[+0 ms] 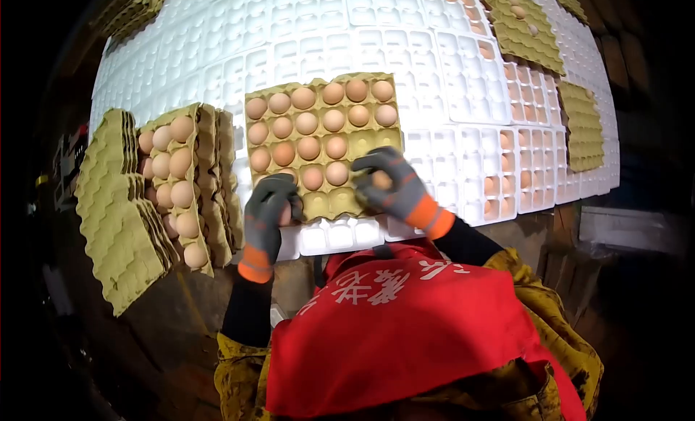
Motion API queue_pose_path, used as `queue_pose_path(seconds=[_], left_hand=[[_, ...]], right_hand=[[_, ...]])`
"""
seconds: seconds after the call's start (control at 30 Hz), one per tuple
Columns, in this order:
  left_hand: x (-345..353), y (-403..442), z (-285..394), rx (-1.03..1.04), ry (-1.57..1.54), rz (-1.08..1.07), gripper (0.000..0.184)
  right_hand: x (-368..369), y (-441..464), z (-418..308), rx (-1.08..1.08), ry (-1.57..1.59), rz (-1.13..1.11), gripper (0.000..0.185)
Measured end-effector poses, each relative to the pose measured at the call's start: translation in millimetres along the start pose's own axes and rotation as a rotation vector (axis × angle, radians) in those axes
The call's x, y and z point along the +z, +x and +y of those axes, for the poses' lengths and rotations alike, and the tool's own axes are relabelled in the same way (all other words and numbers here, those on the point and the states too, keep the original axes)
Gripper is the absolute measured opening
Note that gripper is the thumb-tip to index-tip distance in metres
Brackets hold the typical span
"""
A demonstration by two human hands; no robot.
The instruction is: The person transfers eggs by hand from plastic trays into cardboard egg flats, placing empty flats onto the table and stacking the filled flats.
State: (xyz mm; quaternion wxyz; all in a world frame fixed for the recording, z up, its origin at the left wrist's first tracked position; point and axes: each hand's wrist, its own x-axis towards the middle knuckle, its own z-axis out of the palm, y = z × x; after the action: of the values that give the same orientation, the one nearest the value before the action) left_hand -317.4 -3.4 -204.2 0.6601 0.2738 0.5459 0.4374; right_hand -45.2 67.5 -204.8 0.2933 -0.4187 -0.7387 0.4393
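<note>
A yellow-green pulp egg tray lies in front of me, with brown eggs in most of its cups. Several cups at its right side and near edge hold nothing. My left hand, in a grey and orange glove, is curled at the tray's near left corner around an egg. At the tray's right side, my right hand, gloved alike, has its fingers bent round another egg. The fingertips of both hands are partly hidden.
Left of the tray stand stacked pulp trays and a tilted pulp tray with eggs. White plastic egg trays cover the table; those on the right hold some eggs. More pulp trays lie at the right.
</note>
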Motion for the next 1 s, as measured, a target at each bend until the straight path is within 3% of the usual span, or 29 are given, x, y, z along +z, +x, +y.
queue_pose_path(seconds=[0.03,0.07,0.1,0.13,0.2,0.23,0.3,0.33,0.4,0.43,0.47,0.5,0.57,0.6,0.63,0.7,0.8,0.87,0.93,0.97,1.0], left_hand=[[17,8,3,0.278,0.500,-0.002,0.031],[36,13,5,0.562,0.997,0.002,0.030],[41,21,-2,0.751,1.438,0.058,0.036],[49,31,0,0.392,1.715,-0.101,0.045],[36,44,-3,0.493,1.700,-0.137,0.043],[28,43,-1,0.499,1.406,-0.112,0.040],[17,45,7,0.497,0.814,-0.050,0.036],[19,49,16,0.475,0.741,-0.016,0.035],[26,50,33,0.414,0.598,0.036,0.036],[34,53,33,0.590,0.836,0.084,0.038],[43,62,30,0.776,1.072,0.138,0.041],[46,79,13,0.860,1.211,0.155,0.045],[75,79,25,0.677,1.533,0.051,0.036],[85,80,27,0.630,1.684,0.036,0.033],[89,87,22,0.622,1.820,0.041,0.029],[95,97,16,0.623,2.063,0.038,0.024],[102,102,21,0.541,2.153,-0.042,0.019],[101,105,16,0.633,2.158,-0.017,0.013],[104,103,28,0.538,2.107,-0.102,0.015],[95,106,33,0.531,1.967,-0.174,0.014],[101,95,68,0.502,1.771,-0.226,0.019]], right_hand=[[12,7,-8,0.024,-0.190,-0.086,0.047],[29,12,-5,-0.129,-0.524,-0.032,0.051],[41,19,-4,-0.039,-0.588,-0.118,0.052],[45,25,-2,0.050,-0.647,-0.204,0.054],[27,22,-2,0.118,-0.327,-0.127,0.054],[20,17,7,0.069,-0.078,0.034,0.054],[-20,7,6,0.378,0.568,0.121,0.048],[-40,7,0,0.521,0.809,0.158,0.047],[-68,16,14,0.491,0.583,0.112,0.045],[-71,28,8,0.495,0.494,0.086,0.045],[-66,39,26,0.210,0.046,0.108,0.047],[-63,49,23,0.191,-0.239,0.067,0.048],[-56,68,29,0.132,-0.711,-0.011,0.052],[-44,66,50,-0.014,-0.955,0.087,0.047],[-43,71,39,0.067,-1.024,-0.001,0.044],[-48,83,18,0.206,-1.076,-0.183,0.035],[-52,86,23,0.202,-1.044,-0.202,0.033],[-67,87,27,0.177,-0.894,-0.238,0.039],[-81,88,34,0.159,-0.735,-0.234,0.042],[-94,92,36,0.225,-0.597,-0.297,0.047],[-109,95,39,0.156,-0.453,-0.251,0.047]])
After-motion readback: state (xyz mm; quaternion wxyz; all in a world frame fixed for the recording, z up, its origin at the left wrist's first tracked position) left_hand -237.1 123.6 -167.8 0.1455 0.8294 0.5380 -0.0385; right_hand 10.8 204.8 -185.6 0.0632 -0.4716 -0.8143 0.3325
